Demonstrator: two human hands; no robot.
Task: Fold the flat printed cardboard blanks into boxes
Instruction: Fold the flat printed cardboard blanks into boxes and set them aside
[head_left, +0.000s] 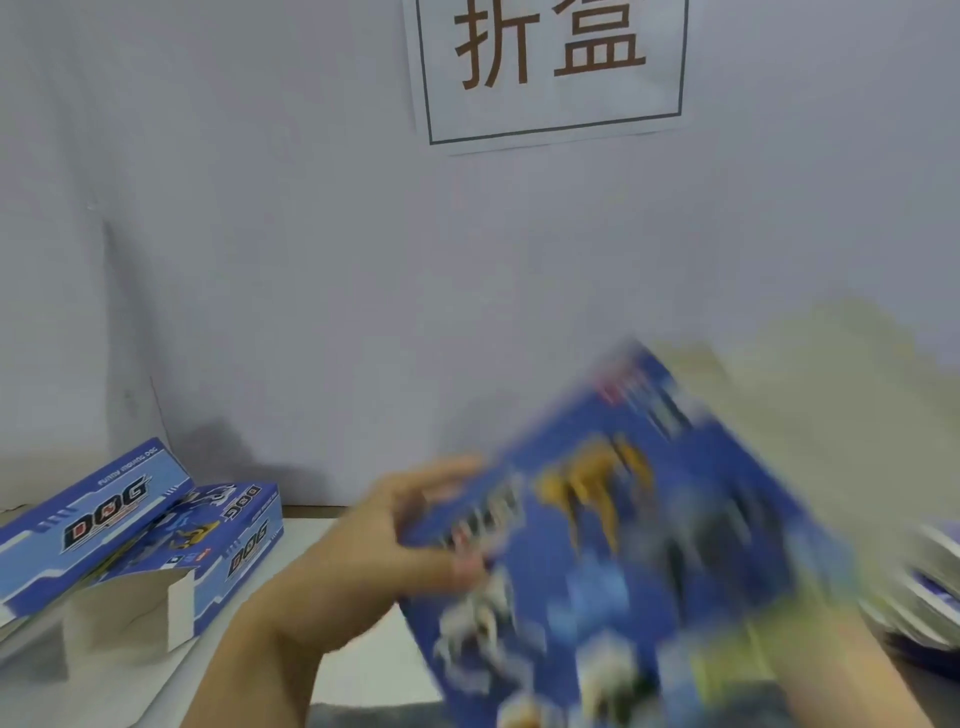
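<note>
Blue blank held up at lower right, two boxes at lower left

Item 1, blank: flat printed cardboard, blue, with yellow and white figures on its face. Lies tilted across the lower right of the frame, raised off the table. Heavily blurred; lettering not readable.

Item 2, left hand: lower centre of the frame, forearm entering from the bottom edge. Fingers and thumb close on the blank's left edge, thumb on the printed face, fingertips behind the edge. Gripping the blank.

Item 3, right hand: only a skin-toned patch at the bottom right corner, below the blank. Mostly covered by the cardboard and blurred; whether it grips or lies slack cannot be told.

Item 4, boxes: two blue boxes marked "DOG" at the lower left of the frame, on the table. The one further left leans tilted against the other. The nearer one has an unprinted grey flap standing open at its front end.

Item 5, stack: pale sheet edges with some blue at the right edge of the frame, partly behind the blank. Blurred; count not readable.

Item 6, table: pale surface, bottom of the frame, between boxes and blank.

Item 7, wall: plain grey, fills the upper frame.

Item 8, sign: white sheet, dark border, brown characters, top centre on the wall
</note>
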